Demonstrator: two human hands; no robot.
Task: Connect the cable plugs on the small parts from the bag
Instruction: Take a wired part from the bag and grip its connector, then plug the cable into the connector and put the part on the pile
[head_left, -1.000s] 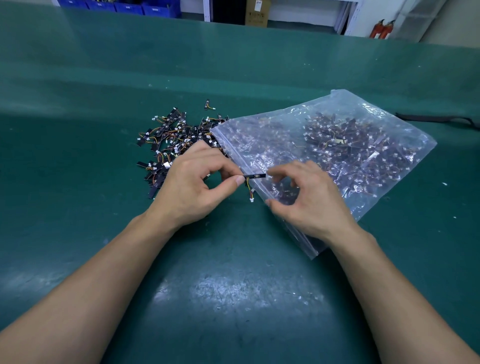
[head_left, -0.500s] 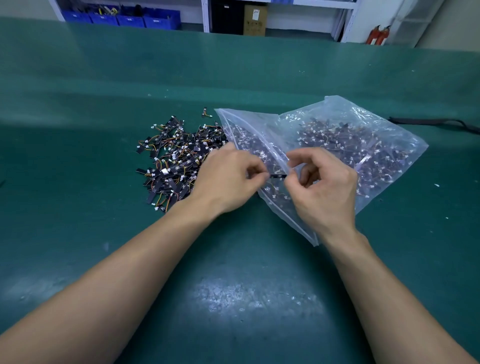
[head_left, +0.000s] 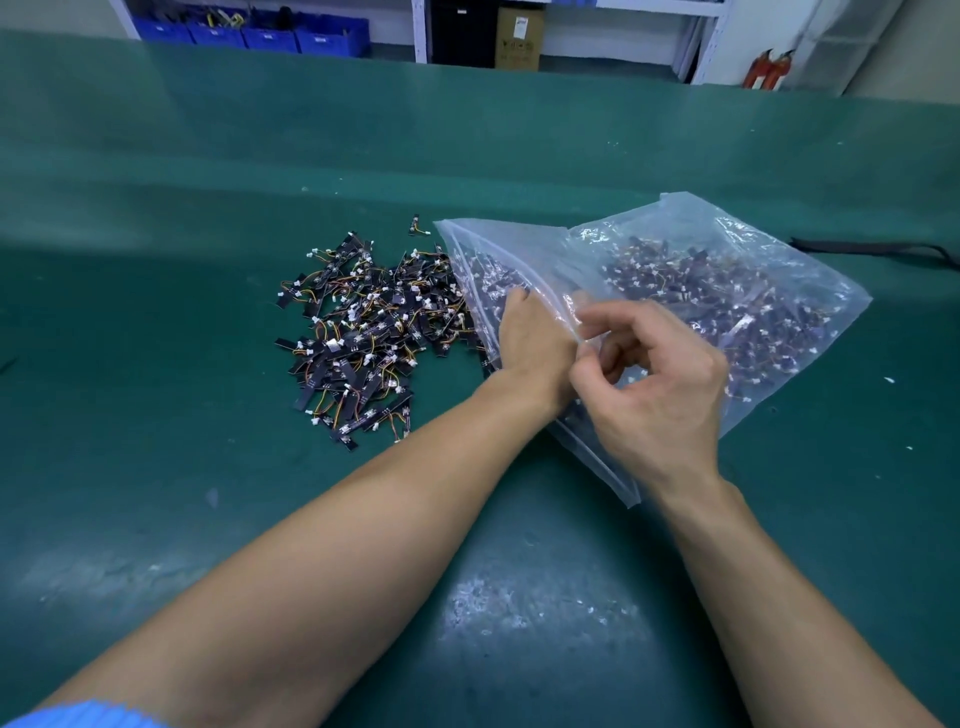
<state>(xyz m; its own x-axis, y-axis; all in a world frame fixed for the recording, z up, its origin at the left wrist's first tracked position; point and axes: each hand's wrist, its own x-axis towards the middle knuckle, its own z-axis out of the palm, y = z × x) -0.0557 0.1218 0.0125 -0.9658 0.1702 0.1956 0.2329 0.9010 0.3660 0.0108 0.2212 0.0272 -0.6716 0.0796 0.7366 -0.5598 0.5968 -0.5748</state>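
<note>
The thumb and forefinger of your right hand (head_left: 649, 395) are pinched on the near lip of the bag (head_left: 737, 291), holding the plastic up off the table (head_left: 197, 467). Your other fingers curl loosely under the palm and carry nothing I can see. Your left hand (head_left: 530, 338) has gone in through the mouth you are holding open. Its knuckles show, but the fingertips sit under the crinkled plastic, so I cannot tell whether they are spread or already closed on something.

Half a second ago you had both hands pinching one small black part between them, just over the bag's near edge. That part is no longer between your fingers and I cannot pick it out now. It may have joined the pile (head_left: 358, 343), but I can't say.

My reading is that you have finished with one piece and are fetching the next. The right hand has switched from working the plug to opening the bag for the left.

The pile lies on the table just left of the bag's mouth, touching it, around the middle of the table. The bag stretches away toward the right edge and is well filled with parts, so most of the job looks to be ahead of you.

The wires inside look tangled, so you will probably need to tease out a single part, not a clump.
</note>
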